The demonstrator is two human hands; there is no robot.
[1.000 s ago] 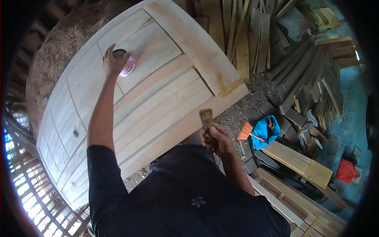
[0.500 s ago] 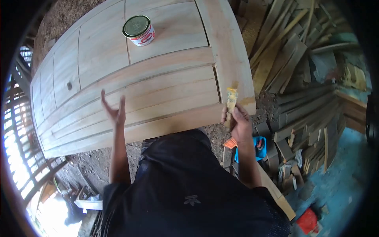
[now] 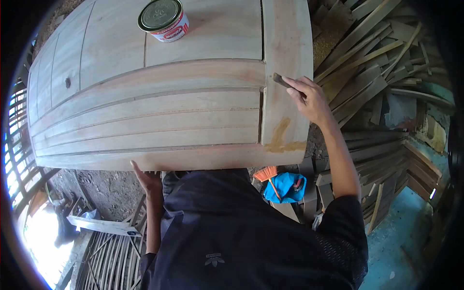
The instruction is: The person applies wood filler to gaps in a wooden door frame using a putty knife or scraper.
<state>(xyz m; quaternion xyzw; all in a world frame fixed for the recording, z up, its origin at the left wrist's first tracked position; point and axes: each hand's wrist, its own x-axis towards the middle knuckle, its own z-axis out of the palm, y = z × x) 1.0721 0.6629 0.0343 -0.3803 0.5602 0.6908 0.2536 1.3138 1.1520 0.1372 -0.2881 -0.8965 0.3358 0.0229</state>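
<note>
A large wooden door panel (image 3: 203, 73) lies flat in front of me. Near its right end, my right hand (image 3: 309, 96) is closed on a small brown tool (image 3: 282, 80), whose tip is at the panel's surface. A brownish smear (image 3: 280, 137) marks the near right corner. My left hand (image 3: 147, 179) is at the near edge, thumb raised and fingers partly hidden below the edge; nothing shows in it. Toward the far side of the panel stands a closed can (image 3: 166, 26) with a green lid.
Wooden boards and offcuts (image 3: 377, 63) are piled to the right. Below the panel's near edge lie a blue bag (image 3: 286, 187) and an orange brush (image 3: 266, 174). At the lower left are a pale plank (image 3: 104, 225) and slats (image 3: 111, 261).
My right hand has moved farther up the panel with the tool, now turned toward the left. My left hand has dropped to the near edge. The brown smear is now uncovered and looks larger.
</note>
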